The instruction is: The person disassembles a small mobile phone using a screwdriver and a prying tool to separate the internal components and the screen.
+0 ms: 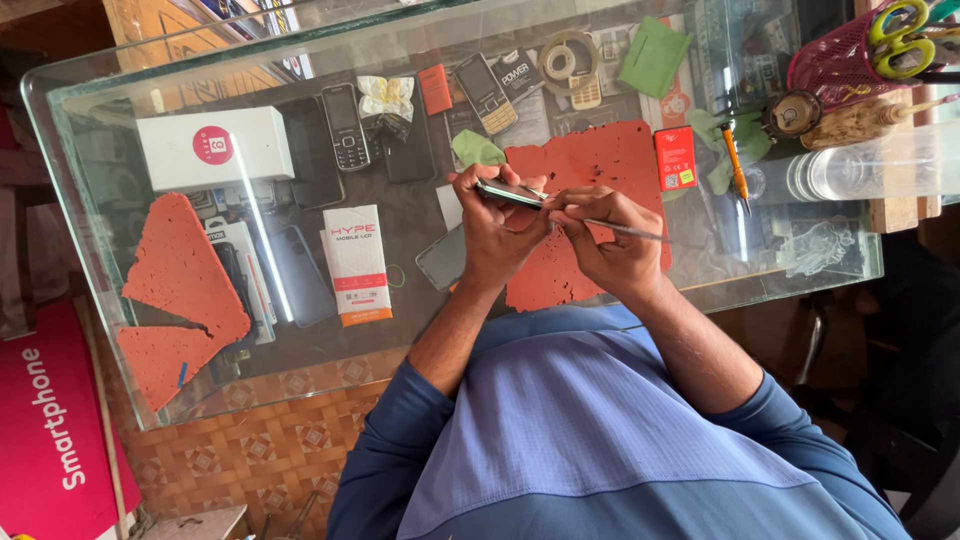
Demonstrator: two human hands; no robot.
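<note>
At the centre of the glass bench [120, 330], the left hand [495, 235] has its fingers wrapped round a slim phone [508, 193], held edge-on above the red foam mat [590, 165]. At three o'clock of it, the right hand [610, 235] pinches a thin metal tool [625, 230], its tip meeting the phone's edge. A white box [215, 147] lies at nine o'clock, an orange screwdriver [736, 165] at two o'clock.
</note>
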